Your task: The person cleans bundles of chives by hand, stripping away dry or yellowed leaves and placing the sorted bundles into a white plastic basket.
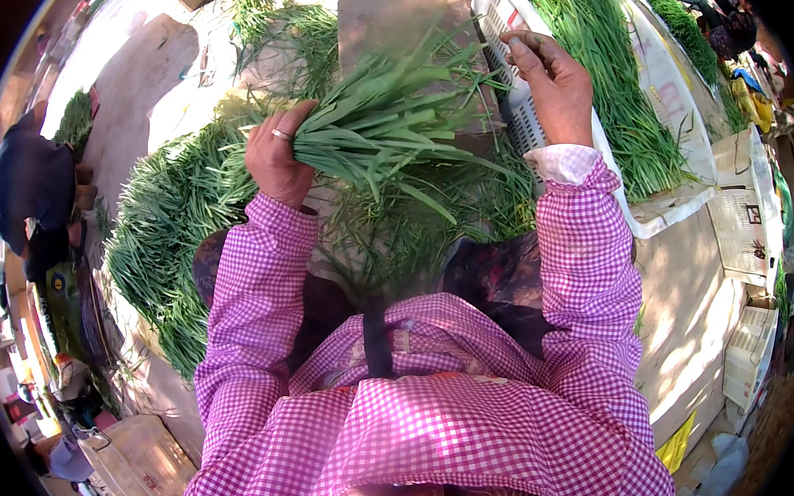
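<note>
My left hand [280,154], with a ring on one finger, is wrapped round the base of a bunch of garlic chives [391,125]. The flat green leaves fan out to the right, over loose leaves scattered on the ground. My right hand [552,85] is raised beside the near wall of a white plastic crate [523,115]. Its thumb and fingers are drawn together in a pinch; whether anything thin is between them I cannot make out. Long green chives [598,87] lie lengthwise in the crate.
A large heap of chives [167,225] lies to my left. A brown board [393,20] is in front of me. White cartons [749,215] line the right side, and a brown carton [139,459] stands at the lower left. Another person [37,190] is bent over at far left.
</note>
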